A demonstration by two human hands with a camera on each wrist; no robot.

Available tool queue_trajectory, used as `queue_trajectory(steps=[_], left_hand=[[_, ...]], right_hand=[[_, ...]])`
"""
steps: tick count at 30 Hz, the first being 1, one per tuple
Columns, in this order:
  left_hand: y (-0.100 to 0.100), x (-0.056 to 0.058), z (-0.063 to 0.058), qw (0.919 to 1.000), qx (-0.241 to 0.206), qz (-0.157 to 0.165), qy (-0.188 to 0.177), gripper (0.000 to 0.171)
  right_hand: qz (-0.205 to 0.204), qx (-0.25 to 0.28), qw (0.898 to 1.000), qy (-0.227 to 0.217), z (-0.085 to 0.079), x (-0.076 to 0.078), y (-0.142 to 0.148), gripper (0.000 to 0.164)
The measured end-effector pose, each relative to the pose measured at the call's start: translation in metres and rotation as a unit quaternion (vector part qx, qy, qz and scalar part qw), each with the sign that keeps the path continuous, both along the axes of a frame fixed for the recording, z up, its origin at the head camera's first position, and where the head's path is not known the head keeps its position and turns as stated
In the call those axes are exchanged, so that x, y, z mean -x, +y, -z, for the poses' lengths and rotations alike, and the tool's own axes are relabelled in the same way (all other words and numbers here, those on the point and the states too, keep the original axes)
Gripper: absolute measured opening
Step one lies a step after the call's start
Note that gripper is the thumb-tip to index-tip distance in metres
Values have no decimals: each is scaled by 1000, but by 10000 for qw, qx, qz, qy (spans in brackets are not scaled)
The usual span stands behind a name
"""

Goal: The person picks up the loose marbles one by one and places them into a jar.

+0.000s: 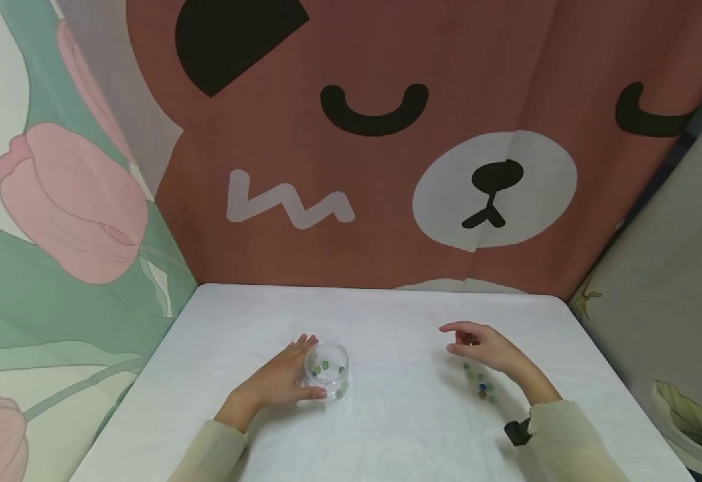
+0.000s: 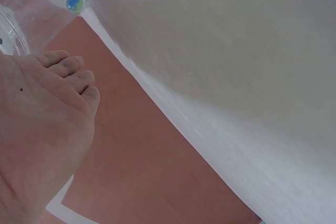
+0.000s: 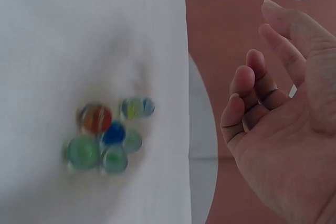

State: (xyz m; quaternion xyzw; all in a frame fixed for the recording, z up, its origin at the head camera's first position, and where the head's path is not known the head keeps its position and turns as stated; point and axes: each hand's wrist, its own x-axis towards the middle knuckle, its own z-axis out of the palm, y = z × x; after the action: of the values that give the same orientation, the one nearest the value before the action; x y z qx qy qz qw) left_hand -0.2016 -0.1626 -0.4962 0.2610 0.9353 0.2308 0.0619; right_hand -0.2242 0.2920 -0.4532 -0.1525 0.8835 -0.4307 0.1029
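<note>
A clear round glass jar (image 1: 336,388) stands on the white table, with several small green and blue marbles (image 1: 325,365) inside. Around its left side my left hand (image 1: 281,378) holds it, the thumb in front and the fingers behind. In the left wrist view a blue-yellow marble (image 2: 75,3) shows through the jar wall. My right hand (image 1: 486,347) hovers above the table at the right, its fingers loosely bent and thumb apart from the index finger; no marble shows in it. Beneath and nearer lies a group of loose marbles (image 3: 84,152), green, blue, orange-red and yellow-streaked.
The white tabletop (image 1: 399,415) stretches between the two hands. Behind it hangs a brown cloth (image 1: 387,254) printed with a bear face. Flowered cloths border the left and right sides. A small black object (image 1: 516,432) sits at the right sleeve's cuff.
</note>
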Motion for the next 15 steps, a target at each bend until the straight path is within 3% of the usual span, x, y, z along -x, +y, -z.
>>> queue_trajectory(steps=[15], left_hand=[[0,0,0,10000,29,-2,-79,110]], right_hand=[[306,-249,9990,-200,13,-2,30,46]])
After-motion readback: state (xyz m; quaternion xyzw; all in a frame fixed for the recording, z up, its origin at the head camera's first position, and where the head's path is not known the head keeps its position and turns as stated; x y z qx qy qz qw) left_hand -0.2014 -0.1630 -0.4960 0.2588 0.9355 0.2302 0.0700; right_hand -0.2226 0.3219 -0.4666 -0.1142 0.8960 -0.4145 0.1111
